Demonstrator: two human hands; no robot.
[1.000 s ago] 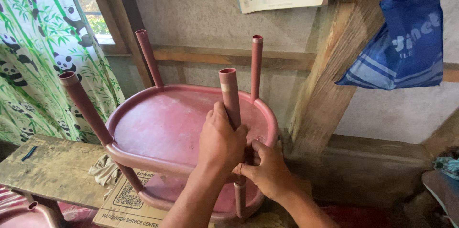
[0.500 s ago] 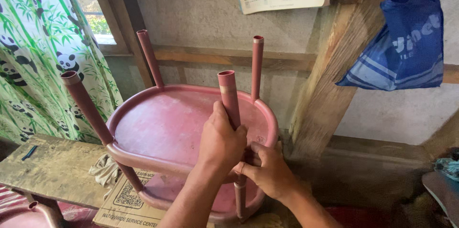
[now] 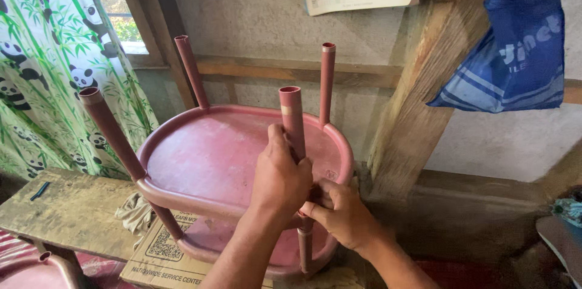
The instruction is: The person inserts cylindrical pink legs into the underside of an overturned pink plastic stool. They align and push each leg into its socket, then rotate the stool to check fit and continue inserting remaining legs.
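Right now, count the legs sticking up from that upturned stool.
4. Far left leg, back left leg near the window, back right leg by the wall, and near leg in the left hand. None looks hidden.

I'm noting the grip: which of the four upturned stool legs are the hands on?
The nearest leg, front right; left hand wraps it, right hand touches its base.

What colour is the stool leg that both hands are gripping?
Dull maroon red, like the rest of the stool leg set; the head view shows it clearly.
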